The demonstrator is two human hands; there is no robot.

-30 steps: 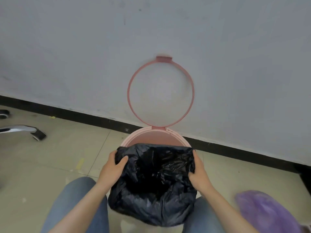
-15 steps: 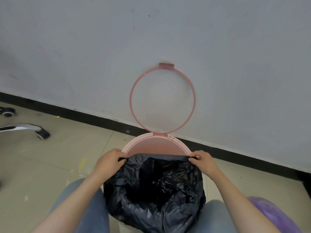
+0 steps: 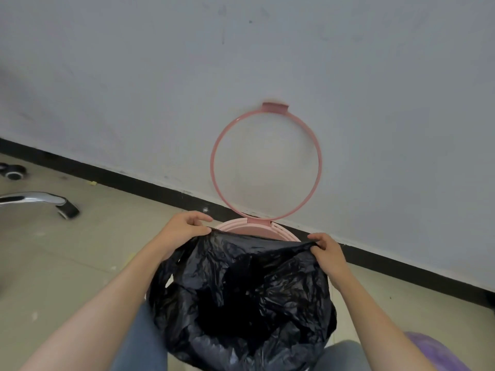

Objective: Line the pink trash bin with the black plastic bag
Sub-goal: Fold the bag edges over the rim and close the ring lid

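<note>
The pink trash bin [image 3: 257, 231] stands on the floor between my knees, close to the wall. Only the far arc of its rim shows. Its pink retaining ring [image 3: 318, 167] is flipped up against the wall. The black plastic bag [image 3: 241, 295] hangs open inside the bin, its crumpled mouth draped over the near rim. My left hand [image 3: 182, 231] pinches the bag's far edge at the left side of the rim. At the right side my right hand [image 3: 328, 254] pinches the same edge, which is stretched taut between the two.
A chrome chair leg with a black castor [image 3: 63, 207] lies on the tiled floor at the left, another castor [image 3: 12, 172] beyond it. A purple bag [image 3: 439, 352] sits at the bottom right. A black skirting strip [image 3: 401, 266] runs along the wall behind the bin.
Both hands have carried the bag's far edge upward and backward, from the sides of the bin toward its far rim. The bag mouth has spread wider over the bin.
</note>
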